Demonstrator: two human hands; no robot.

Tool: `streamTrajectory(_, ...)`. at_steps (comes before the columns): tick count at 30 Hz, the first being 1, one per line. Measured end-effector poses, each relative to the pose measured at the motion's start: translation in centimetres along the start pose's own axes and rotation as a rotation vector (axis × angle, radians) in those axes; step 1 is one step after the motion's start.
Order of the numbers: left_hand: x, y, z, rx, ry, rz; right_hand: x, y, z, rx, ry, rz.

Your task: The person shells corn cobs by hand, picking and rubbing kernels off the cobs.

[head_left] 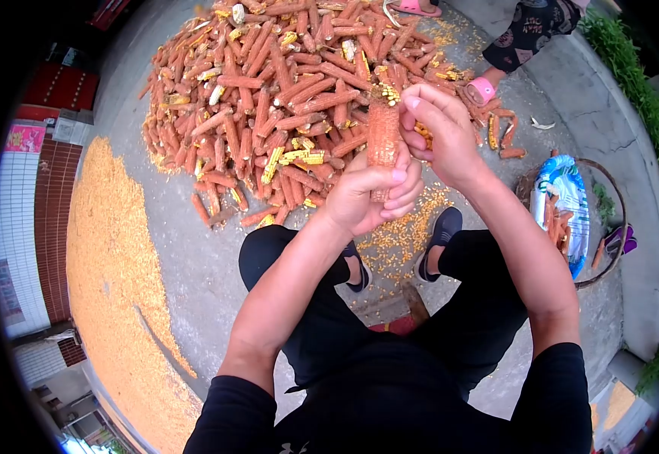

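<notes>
My left hand (371, 193) is wrapped around the lower part of a corncob (382, 140), which stands nearly upright. Most of this cob is bare and reddish, with some yellow kernels left at its top end. Just to the right, my right hand (447, 132) is closed with curled fingers, its fingertips close beside the cob. Yellow corn kernels (423, 132) show between those fingers. Behind both hands lies a large pile of corncobs (254, 98), mostly stripped, a few still bearing yellow kernels.
Loose kernels (397, 242) are scattered between my shoes. A broad layer of kernels (110, 257) covers the ground at left. On the right stands a handled basket (618, 250) with a blue-white plastic liner (565, 178) and cobs inside. Another person's pink sandal (481, 91) is beside the pile.
</notes>
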State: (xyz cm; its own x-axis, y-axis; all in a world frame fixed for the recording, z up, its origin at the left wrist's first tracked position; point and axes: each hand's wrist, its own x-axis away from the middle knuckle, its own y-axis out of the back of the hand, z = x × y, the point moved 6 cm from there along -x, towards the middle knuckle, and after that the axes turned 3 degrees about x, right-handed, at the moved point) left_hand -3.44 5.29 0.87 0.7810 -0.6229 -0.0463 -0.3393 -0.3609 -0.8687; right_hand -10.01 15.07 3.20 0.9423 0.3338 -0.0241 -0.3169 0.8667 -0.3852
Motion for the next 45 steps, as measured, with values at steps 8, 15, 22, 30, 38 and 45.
streamTrajectory(8, 0.4, -0.7, 0.1, 0.078, 0.140, 0.119, 0.4, -0.8, 1.4, 0.278, 0.037, 0.149)
streamTrajectory(15, -0.1, -0.4, -0.7, -0.158, 0.045, -0.076, 0.5, -0.6, 1.9, 0.225, 0.024, 0.139)
streamTrajectory(22, 0.4, -0.4, -1.6, -0.038, 0.021, 0.056, 0.1, -0.1, 0.8, -0.004, 0.016, 0.171)
streamTrajectory(30, 0.5, -2.1, -1.2, 0.000, 0.106, 0.115, 0.9, -1.5, 1.6, 0.206, 0.041, 0.189)
streamTrajectory(38, 0.3, 0.7, -2.7, -0.939, -0.414, -0.476, 0.7, -1.0, 2.0, 0.733, 0.364, -0.044)
streamTrajectory(45, 0.3, 0.7, -2.7, -0.999, -0.474, -0.483, 1.4, -1.3, 2.7, 0.711, 0.427, -0.120)
